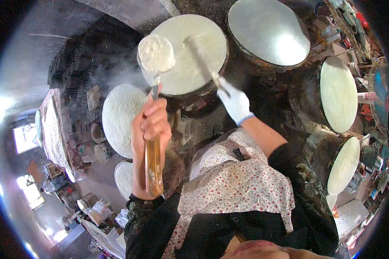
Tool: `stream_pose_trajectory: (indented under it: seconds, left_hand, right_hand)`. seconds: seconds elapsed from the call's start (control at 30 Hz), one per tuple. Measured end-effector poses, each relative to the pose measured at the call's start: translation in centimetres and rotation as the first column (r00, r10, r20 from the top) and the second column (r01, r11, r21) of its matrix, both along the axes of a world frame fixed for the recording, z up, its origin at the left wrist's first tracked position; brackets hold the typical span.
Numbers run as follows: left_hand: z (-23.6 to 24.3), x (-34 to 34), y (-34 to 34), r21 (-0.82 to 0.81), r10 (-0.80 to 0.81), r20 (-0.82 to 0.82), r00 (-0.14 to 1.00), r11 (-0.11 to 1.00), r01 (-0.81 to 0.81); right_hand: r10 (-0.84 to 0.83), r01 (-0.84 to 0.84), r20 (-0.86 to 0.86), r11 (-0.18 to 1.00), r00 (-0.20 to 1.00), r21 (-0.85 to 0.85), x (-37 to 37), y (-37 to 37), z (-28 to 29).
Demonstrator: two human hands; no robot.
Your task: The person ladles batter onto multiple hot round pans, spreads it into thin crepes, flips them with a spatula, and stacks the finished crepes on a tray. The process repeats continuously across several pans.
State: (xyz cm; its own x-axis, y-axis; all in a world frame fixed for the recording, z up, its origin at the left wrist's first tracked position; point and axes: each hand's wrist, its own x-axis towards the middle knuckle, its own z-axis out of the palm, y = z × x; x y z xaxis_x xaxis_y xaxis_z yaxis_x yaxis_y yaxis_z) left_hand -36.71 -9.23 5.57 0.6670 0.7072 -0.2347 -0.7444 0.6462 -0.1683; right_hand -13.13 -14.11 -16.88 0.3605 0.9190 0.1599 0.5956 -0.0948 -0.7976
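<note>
**Ladle (155, 52) at the left edge of the pan (186, 84), stick (202, 58) over it!**

Left hand (152, 121) wrapped round the ladle; gloved right hand (234, 101) closed on the blurred stick. Light, flat strokes should serve best, ladle level.

We've our L grip (151, 123) raised up front, bare, fingers (155, 118) curled in tight; L forearm (138, 179) runs approx. vert. below it. Our R grip (234, 102), gloved, is closed too, held fwd & to the R; R forearm (264, 135) slants up-left behind it, partly bare.
</note>
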Motion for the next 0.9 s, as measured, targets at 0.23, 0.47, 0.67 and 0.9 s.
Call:
stream_pose_trajectory:
  seconds: [0.23,0.47,0.67,0.9]
  left_hand:
    - [3.6,19.1,6.6,-0.029,-0.132,0.016,0.991,0.991,0.132]
    - [4.4,38.5,10.3,-0.105,-0.322,0.069,0.944,0.939,0.328]
    - [-0.2,50.0,13.3,-0.124,-0.501,0.026,0.865,0.857,0.500]
    - [-9.4,60.4,10.6,0.092,-0.467,-0.701,0.539,0.690,0.718]
  right_hand:
    - [0.361,-0.351,-0.018,0.893,0.932,-0.280,12.0,4.7,4.0]
    - [0.538,-0.510,0.049,0.821,0.841,-0.258,24.4,3.1,6.5]
    - [-0.225,0.112,-0.302,0.930,0.927,-0.350,37.4,-6.5,7.2]
    - [-0.554,0.417,-0.734,0.819,0.394,-0.394,43.1,-13.2,7.6]
